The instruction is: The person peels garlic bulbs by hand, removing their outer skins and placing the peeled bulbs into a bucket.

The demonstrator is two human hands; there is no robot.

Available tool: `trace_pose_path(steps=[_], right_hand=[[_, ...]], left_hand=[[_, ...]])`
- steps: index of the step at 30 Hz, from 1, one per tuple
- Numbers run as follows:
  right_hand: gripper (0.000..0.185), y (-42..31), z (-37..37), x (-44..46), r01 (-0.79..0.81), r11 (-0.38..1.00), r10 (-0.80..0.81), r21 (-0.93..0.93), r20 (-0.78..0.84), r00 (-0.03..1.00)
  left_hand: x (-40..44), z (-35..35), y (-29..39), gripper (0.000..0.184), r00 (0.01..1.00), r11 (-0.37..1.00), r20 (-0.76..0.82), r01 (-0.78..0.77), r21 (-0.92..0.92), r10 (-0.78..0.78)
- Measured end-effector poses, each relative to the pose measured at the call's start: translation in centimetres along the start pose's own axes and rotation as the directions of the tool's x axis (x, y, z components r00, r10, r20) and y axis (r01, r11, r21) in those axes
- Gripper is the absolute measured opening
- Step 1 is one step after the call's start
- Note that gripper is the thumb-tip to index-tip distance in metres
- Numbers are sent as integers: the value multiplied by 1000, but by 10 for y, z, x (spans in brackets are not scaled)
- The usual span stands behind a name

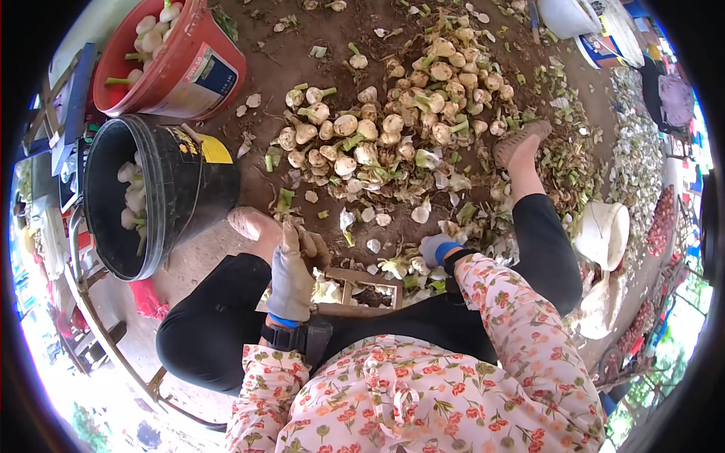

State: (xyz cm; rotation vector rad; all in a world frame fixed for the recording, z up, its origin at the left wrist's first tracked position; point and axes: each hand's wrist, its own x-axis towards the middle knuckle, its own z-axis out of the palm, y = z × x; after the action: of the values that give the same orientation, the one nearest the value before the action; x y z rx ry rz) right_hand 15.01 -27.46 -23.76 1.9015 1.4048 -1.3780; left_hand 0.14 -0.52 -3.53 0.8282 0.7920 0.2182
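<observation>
My left hand [291,278], in a pale work glove with soiled fingertips, is raised beside my left knee. Its thumb stands apart from the fingers, and no object shows between them. My right hand [436,248], gloved with a blue cuff, is low between my legs beside loose leaves and skins. Its fingers are hidden, so any held thing cannot be made out. Between my hands is a low wooden frame [362,291] with peelings under it. In front of me a large heap of garlic bulbs [393,124] with short green stems lies on the dirt floor.
At the left stand a black bucket [215,177] and a red bucket [230,64], both holding peeled white bulbs. A white container [604,234] lies at the right, near scattered skins [634,151]. Pale buckets [570,16] stand at the far right. My feet flank the heap.
</observation>
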Motion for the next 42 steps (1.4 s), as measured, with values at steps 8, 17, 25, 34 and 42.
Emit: trace_pose_path(steps=[8,17,25,34,42], right_hand=[[23,-7,-6,6,-74,997,72,-18,-92,993],[34,-45,-181,-111,379,918,-293,119,-442,848],[26,-106,-180,-159,678,168,306,715,-692,654],[24,-148,-183,-177,509,716,399,478,-878,263],[15,-155,-176,-180,659,640,249,395,-918,308]], left_hand=[[15,-10,-31,28,978,970,-93,198,142,-186],[16,5,-29,50,815,775,103,492,396,-570],[-17,28,0,46,944,949,310,192,-250,-109],[-33,46,-4,41,985,938,99,-102,-330,142],[-39,48,0,29,982,945,86,-138,-296,170]])
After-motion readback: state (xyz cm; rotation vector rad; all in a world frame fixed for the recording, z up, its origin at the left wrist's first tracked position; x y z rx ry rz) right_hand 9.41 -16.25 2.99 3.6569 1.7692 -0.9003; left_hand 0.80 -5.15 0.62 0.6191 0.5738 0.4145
